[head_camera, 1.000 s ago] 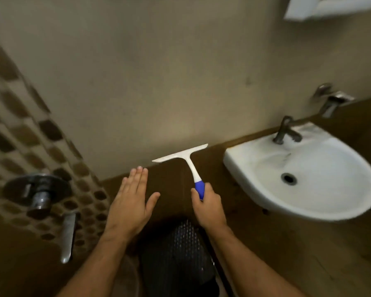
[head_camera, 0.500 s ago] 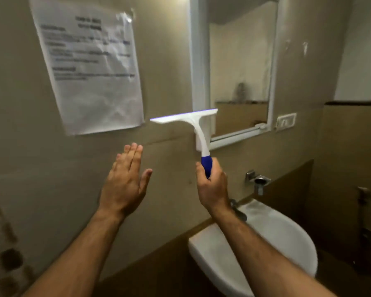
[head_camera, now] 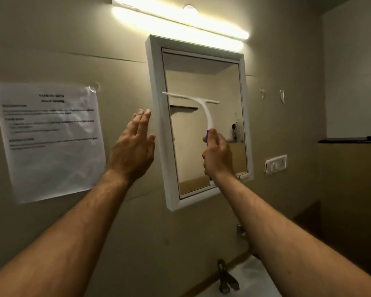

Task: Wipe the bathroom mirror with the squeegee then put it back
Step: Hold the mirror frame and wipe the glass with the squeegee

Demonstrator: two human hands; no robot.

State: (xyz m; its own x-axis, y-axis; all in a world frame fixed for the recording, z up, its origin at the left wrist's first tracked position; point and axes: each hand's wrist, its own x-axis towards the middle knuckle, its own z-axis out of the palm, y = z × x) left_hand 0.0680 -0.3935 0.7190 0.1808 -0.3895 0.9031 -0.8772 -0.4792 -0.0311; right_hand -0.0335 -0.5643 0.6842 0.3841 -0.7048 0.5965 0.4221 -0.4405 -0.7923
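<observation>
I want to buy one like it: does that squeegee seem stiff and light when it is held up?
Probably light: the right hand alone holds the squeegee up by its handle. The white blade bar looks straight, with no sag, so the frame is likely rigid plastic. How soft its wiping edge is cannot be told.

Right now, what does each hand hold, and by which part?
The right hand grips the squeegee by its blue handle end; the left hand holds nothing.
</observation>
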